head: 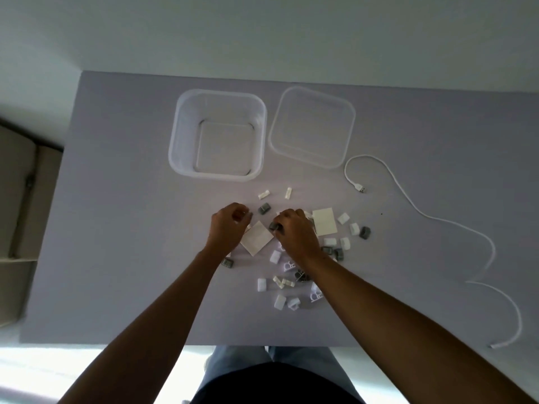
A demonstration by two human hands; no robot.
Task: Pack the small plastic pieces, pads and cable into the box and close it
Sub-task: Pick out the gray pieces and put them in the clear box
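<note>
— What's laid out, biggest first?

— The grey worktop [116,199]. At twelve o'clock from my hands stands the clear box [180,135], open, with its lid [312,126] flat just beside it at its three o'clock. The white cable [455,225] snakes away at three o'clock. Two pale pads [256,239] lie between and beside my hands, small white and grey plastic pieces [280,301] scattered around.

— And your hands?

— My left hand [229,225] is curled; what its fingers hold, I cannot tell. My right hand [294,231] pinches a grey piece [274,226].
</note>
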